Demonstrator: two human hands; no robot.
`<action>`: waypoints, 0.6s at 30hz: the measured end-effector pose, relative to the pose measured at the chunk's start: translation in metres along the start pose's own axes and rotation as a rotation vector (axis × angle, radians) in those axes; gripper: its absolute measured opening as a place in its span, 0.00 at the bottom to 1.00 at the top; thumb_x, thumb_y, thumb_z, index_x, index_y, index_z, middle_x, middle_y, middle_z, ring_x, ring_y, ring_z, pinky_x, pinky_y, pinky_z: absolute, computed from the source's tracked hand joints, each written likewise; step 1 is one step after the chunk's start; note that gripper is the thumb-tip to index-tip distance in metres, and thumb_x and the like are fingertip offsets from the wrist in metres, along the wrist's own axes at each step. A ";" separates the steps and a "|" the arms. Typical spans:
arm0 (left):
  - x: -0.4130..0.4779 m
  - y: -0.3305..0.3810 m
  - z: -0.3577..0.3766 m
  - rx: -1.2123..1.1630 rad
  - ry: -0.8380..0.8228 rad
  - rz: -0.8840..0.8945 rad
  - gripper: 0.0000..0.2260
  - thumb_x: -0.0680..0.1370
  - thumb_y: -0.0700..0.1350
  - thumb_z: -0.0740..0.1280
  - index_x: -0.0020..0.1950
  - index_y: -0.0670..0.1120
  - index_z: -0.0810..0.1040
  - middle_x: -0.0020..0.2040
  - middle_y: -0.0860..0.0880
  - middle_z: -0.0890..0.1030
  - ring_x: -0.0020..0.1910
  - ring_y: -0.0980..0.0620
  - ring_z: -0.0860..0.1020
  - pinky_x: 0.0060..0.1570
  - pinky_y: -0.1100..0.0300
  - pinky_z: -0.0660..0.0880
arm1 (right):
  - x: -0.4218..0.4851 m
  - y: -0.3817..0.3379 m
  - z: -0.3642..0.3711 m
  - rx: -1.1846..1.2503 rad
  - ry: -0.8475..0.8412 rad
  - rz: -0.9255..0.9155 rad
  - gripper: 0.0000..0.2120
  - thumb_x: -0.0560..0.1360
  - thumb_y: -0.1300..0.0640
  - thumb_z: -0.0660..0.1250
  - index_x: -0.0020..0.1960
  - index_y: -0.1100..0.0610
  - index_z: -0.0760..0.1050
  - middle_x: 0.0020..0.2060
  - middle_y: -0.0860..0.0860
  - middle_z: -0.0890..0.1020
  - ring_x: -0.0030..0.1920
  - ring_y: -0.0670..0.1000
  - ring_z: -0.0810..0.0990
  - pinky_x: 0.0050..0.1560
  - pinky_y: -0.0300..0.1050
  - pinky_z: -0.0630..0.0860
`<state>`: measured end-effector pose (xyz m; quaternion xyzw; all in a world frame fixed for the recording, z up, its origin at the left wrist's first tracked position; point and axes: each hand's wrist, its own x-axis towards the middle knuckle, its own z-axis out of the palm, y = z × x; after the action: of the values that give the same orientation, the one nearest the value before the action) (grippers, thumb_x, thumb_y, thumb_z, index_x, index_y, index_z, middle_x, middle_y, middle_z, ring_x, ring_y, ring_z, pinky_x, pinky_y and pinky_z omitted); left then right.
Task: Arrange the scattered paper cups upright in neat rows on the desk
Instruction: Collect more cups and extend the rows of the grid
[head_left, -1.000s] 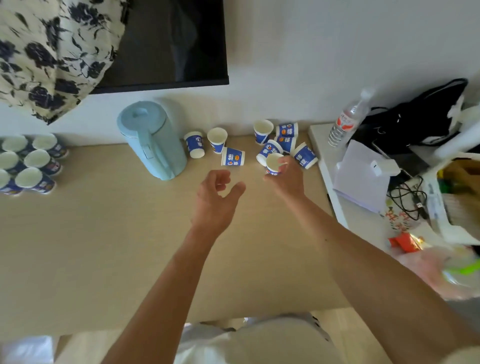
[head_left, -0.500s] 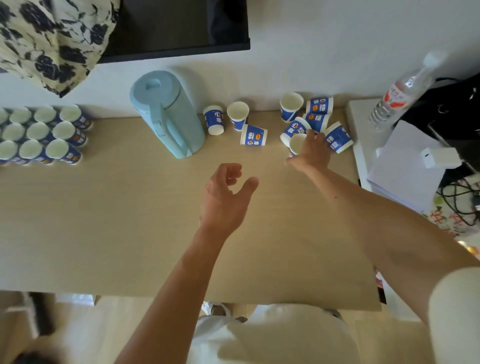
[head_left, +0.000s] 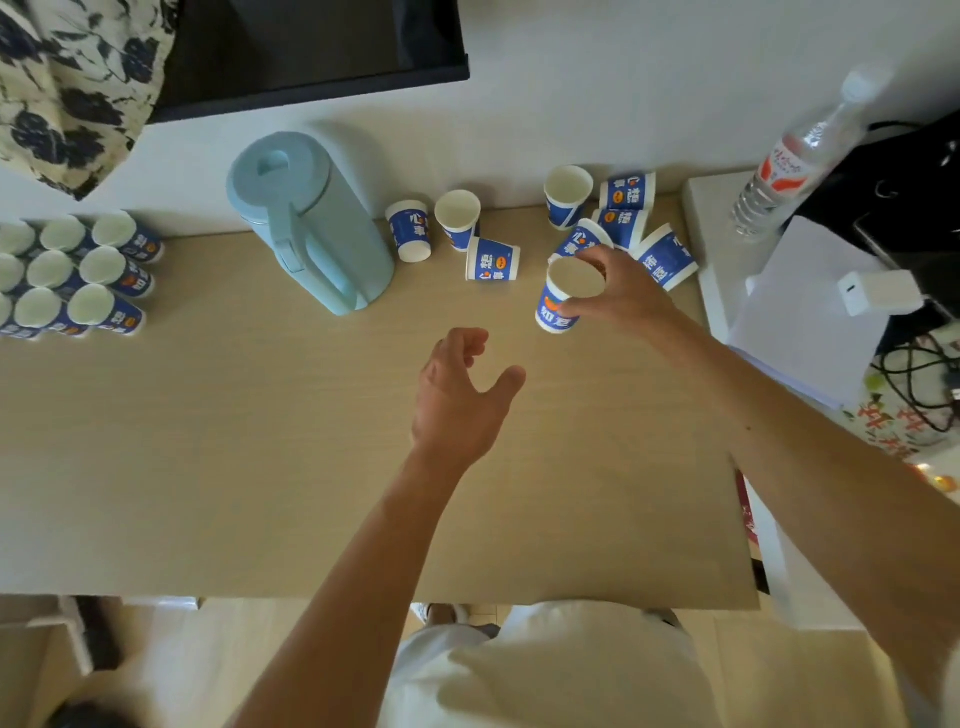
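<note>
Between right-hand fingers (head_left: 597, 260) and thumb sits a paper cup (head_left: 563, 301).

the desk (head_left: 208, 441) has a pale wood-grain top, smooth and matt. each paper cup (head_left: 555, 313) is thin paper, printed blue outside, plain white inside. the jug (head_left: 332, 228) is pale blue plastic with a soft sheen. the bottle (head_left: 779, 171) is clear, glossy plastic. the cloth (head_left: 67, 88) is matt floral-print fabric. the sheets (head_left: 795, 338) are matt white paper.

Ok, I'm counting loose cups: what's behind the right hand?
A tipped cup shows just behind the right hand, which grips a second cup; its fingers cover the tipped cup's lower part.
</note>
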<state>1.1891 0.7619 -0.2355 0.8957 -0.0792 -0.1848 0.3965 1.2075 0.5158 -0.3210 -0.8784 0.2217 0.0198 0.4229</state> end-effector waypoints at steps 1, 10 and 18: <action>0.002 0.001 0.003 0.025 -0.010 0.020 0.25 0.74 0.49 0.76 0.69 0.47 0.73 0.62 0.51 0.78 0.62 0.52 0.76 0.63 0.53 0.74 | -0.007 -0.009 -0.005 0.018 -0.057 -0.027 0.30 0.67 0.52 0.81 0.66 0.55 0.76 0.58 0.51 0.83 0.58 0.52 0.82 0.60 0.51 0.79; 0.015 0.028 0.024 -0.036 -0.004 0.217 0.34 0.68 0.46 0.81 0.70 0.45 0.71 0.61 0.50 0.81 0.58 0.53 0.80 0.57 0.60 0.76 | -0.058 -0.067 -0.038 0.057 -0.230 -0.183 0.28 0.65 0.43 0.80 0.63 0.45 0.77 0.50 0.39 0.82 0.50 0.37 0.81 0.50 0.37 0.77; 0.017 0.020 0.028 -0.027 0.019 0.171 0.25 0.69 0.47 0.81 0.61 0.46 0.75 0.46 0.61 0.78 0.42 0.71 0.78 0.38 0.79 0.69 | -0.032 -0.033 -0.059 0.360 -0.293 -0.031 0.37 0.61 0.39 0.80 0.67 0.48 0.76 0.53 0.44 0.85 0.57 0.47 0.84 0.59 0.42 0.77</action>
<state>1.1936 0.7248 -0.2425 0.8820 -0.1492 -0.1426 0.4236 1.1833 0.5018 -0.2516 -0.7799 0.1444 0.1007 0.6006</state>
